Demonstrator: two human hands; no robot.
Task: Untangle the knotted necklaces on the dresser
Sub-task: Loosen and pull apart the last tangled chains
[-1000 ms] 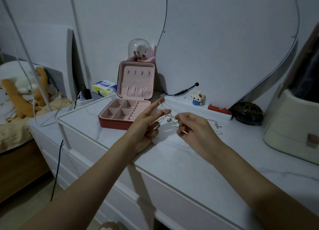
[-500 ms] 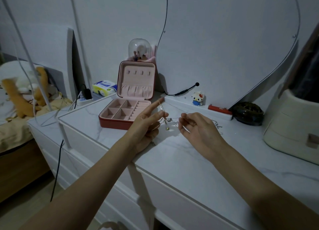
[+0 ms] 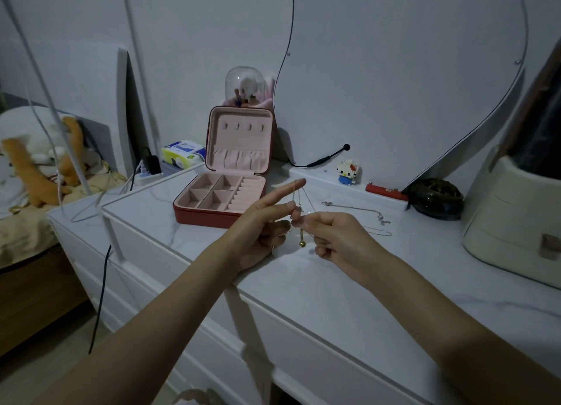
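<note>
Two bare hands met above a white marble-patterned counter (image 3: 318, 283), working at a tangle of thin necklaces (image 3: 299, 213). The left hand (image 3: 261, 231) had its index finger stretched straight out, with fine chain looped over its tip and running down to the knot; its thumb and other fingers were curled in, pinching the chains. The right hand (image 3: 337, 237) faced it, with curled fingers (image 3: 306, 220) pinching the same knot, so the two hands were touching at the tangle. A small gold ball pendant (image 3: 302, 244) hung from the knot, between the hands and above the counter.

Another silver chain (image 3: 361, 210) lay loose on the counter just beyond the right hand. Behind the left hand stood an open pink jewellery box (image 3: 224, 192), lid upright. Further back were a small toy cat figure (image 3: 348, 171), a red bar-shaped object (image 3: 385, 190) and a dark round container (image 3: 435, 198).
</note>
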